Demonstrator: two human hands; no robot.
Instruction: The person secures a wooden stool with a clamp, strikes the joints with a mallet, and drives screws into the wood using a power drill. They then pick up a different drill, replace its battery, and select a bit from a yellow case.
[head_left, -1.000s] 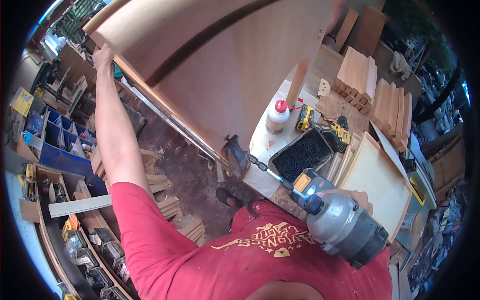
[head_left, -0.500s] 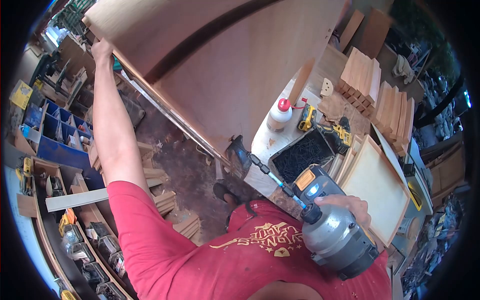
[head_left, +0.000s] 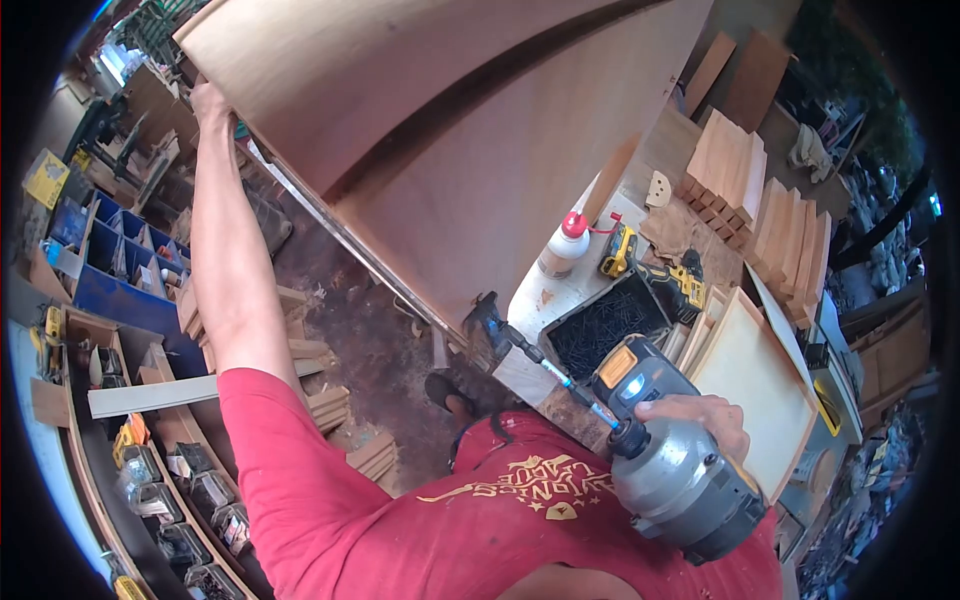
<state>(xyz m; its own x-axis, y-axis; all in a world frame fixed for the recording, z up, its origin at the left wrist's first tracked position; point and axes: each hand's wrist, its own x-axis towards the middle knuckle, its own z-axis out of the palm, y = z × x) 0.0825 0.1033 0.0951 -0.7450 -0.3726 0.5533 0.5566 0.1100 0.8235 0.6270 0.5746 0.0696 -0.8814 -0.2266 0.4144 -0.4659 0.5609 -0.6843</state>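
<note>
Two bare hands are at work, each on one thing: the left hand (head_left: 210,103) is clasped on the lower edge of one large wooden panel (head_left: 500,180), its fingertips hidden, while the right hand (head_left: 700,418) is wrapped around one power driver (head_left: 675,485), partly covered by its body. The driver sits in front of the red shirt (head_left: 540,520), its one long bit (head_left: 560,372) pointing up toward the panel's near corner; the panel slants across the upper middle, left of the tabletop (head_left: 535,300). There stand one red-capped bottle (head_left: 565,248) and one yellow-and-black drill (head_left: 682,285), with two stacks of wooden pieces (head_left: 725,175) beyond. One dark bin (head_left: 655,305), beside the drill, holds many dark screws (head_left: 605,325), too many to count. At left, one blue divided bin (head_left: 125,300) carries small items too blurred to name, and one wooden tray (head_left: 86,480) contains at least six dark boxy packs (head_left: 180,545)
</note>
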